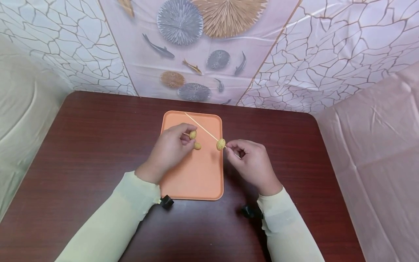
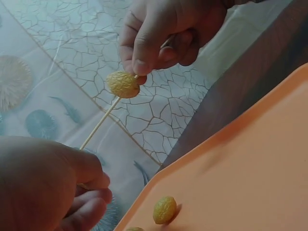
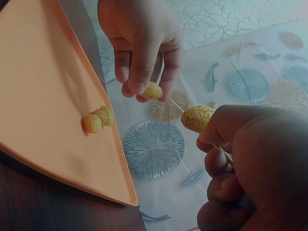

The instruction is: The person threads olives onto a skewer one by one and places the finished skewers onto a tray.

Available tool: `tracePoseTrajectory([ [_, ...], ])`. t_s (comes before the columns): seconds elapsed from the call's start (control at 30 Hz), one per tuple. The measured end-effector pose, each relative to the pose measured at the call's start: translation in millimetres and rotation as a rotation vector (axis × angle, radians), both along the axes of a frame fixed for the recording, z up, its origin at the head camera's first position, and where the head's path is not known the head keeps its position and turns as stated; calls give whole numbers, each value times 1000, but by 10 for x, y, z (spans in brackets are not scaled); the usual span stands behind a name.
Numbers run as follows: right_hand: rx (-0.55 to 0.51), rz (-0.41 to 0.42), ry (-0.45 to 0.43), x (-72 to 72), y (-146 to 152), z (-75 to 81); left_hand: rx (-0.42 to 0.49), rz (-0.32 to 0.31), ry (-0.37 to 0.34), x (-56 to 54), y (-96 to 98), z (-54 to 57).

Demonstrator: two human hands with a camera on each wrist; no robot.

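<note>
My right hand [image 1: 253, 162] pinches a thin wooden skewer [image 1: 201, 125] near one end. A wrinkled yellow dried fruit [image 1: 220, 144] is threaded on it, right by the fingertips. The skewer's long bare part slants away over the tray, toward its far edge. Between thumb and fingers, my left hand [image 1: 171, 147] holds a second yellow dried fruit [image 3: 152, 90], close to the skewer in the right wrist view. In the left wrist view the left hand [image 2: 48, 185] hides its own fruit. Two more wrinkled fruits [image 3: 92, 123] lie side by side on the orange tray [image 1: 193, 182].
The tray stands on a dark reddish-brown table [image 1: 104, 145]. A patterned cloth backdrop [image 1: 196, 47] rises behind the table, and plain cloth [image 1: 376, 153] hangs at the right side. Small black devices [image 1: 167, 202] sit at both wrists.
</note>
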State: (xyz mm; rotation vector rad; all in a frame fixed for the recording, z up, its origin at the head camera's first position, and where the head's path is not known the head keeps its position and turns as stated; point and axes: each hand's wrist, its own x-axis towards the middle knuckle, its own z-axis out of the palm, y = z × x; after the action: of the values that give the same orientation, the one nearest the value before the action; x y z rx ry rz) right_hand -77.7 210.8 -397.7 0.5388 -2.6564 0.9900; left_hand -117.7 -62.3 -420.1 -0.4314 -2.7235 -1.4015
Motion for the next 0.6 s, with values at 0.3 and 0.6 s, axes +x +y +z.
tracePoseTrajectory([
  [0.3, -14, 1, 4, 9, -4, -8, 215, 51, 20, -6, -54, -14],
  [0.6, -22, 9, 4, 0, -19, -15, 263, 145, 22, -91, -129, 6],
])
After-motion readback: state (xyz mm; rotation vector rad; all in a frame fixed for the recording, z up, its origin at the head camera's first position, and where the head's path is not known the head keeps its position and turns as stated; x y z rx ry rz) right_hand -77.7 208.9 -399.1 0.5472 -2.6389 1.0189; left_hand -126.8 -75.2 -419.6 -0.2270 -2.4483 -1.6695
